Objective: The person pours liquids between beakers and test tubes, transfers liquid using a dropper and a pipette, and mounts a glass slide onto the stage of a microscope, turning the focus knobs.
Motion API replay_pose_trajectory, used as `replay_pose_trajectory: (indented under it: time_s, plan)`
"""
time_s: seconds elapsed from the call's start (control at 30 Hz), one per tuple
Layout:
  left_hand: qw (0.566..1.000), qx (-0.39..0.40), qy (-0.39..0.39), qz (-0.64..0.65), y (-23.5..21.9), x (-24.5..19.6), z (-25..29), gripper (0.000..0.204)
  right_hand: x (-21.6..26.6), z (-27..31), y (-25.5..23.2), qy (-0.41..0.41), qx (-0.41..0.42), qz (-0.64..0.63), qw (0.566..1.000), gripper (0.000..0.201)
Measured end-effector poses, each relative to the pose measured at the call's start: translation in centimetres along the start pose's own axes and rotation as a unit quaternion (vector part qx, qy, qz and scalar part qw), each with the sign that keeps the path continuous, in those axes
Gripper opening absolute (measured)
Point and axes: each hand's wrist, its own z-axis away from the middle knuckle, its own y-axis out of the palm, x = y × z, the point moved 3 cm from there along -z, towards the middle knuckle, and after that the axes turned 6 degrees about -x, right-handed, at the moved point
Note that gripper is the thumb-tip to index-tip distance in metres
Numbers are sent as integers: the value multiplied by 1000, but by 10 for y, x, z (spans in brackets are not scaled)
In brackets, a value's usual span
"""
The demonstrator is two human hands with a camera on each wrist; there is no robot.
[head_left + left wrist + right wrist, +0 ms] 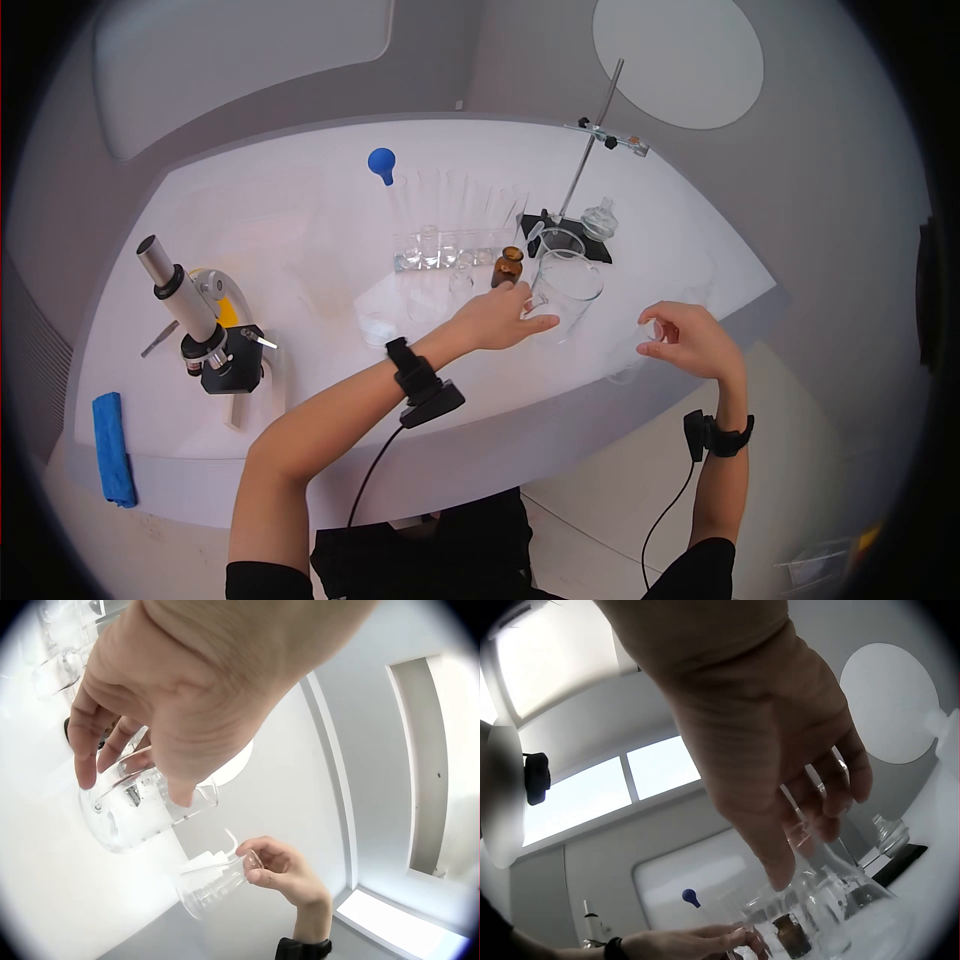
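My right hand (pixel 695 340) pinches the rim of a clear conical flask (pixel 206 889) near the table's right front edge; the flask's body is faint in the head view. My left hand (pixel 497 318) reaches over the table with its thumb spread from the loosely bent fingers. Its fingertips are right beside a large glass beaker (pixel 578 290), which they overlap in the left wrist view. Just beyond them stands an unstoppered brown reagent bottle (pixel 508 266). The left fingertips are partly hidden behind the hand in the head view.
Behind the left hand stands a rack (pixel 410 262) with several test tubes and a blue rubber bulb (pixel 382 162). An iron stand (pixel 590 150) rises at the back, an alcohol lamp-like glass vessel (pixel 600 218) beside it. A microscope (pixel 200 315) and blue cloth (pixel 113 450) are left.
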Motion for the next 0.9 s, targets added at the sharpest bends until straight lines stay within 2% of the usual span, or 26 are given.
replay_pose_trajectory:
  time_s: [0.07, 0.1, 0.17, 0.2, 0.27, 0.3, 0.33, 0.4, 0.43, 0.57, 0.63, 0.7, 0.77, 0.83, 0.87, 0.9]
  plan:
    - [989, -141, 3, -42, -12, -10, 31, 68, 26, 8, -1, -97, 50, -66, 992, 33]
    - [990, -137, 4, -36, -16, -14, 45, 68, 36, 10, -1, -91, 52, -64, 992, 33]
    - [995, -83, 7, 52, -27, -17, 73, 77, 68, 9, 5, -203, 104, -78, 971, 35]
    - [995, -86, 2, 54, -32, -14, 86, 77, 81, 6, 8, -207, 108, -78, 969, 35]
    - [977, 42, 56, 201, -34, -13, 114, 78, 112, -1, 19, -273, 140, -73, 949, 36]
    - [974, 56, 59, 213, -39, -14, 127, 77, 124, -6, 26, -283, 145, -72, 945, 36]
    - [975, 43, 54, 213, -38, -7, 135, 77, 137, -12, 34, -306, 146, -59, 939, 36]
    - [977, 16, 120, 176, -34, 4, 148, 75, 162, -25, 49, -341, 149, -42, 927, 35]
    - [983, -17, 114, 146, -37, 8, 154, 71, 175, -31, 57, -360, 162, -52, 917, 35]
    - [986, -46, 107, 116, -47, 31, 162, 65, 203, -53, 87, -413, 167, -42, 894, 32]
    - [992, -52, 62, 98, -56, 40, 166, 60, 209, -65, 95, -407, 175, -38, 896, 34]
    - [991, -57, 64, 102, -54, 54, 166, 58, 213, -79, 95, -396, 185, -33, 899, 35]
    - [990, -60, 63, 113, -53, 62, 167, 57, 207, -103, 82, -286, 165, -32, 943, 42]
    - [993, -53, 60, 85, -57, 67, 168, 54, 201, -129, 72, -173, 80, -106, 976, 46]
    - [993, -57, 60, 89, -60, 67, 168, 54, 199, -140, 73, -175, 83, -101, 976, 46]
    - [993, -63, 56, 86, -62, 67, 169, 54, 193, -153, 72, -162, -17, -133, 978, 46]
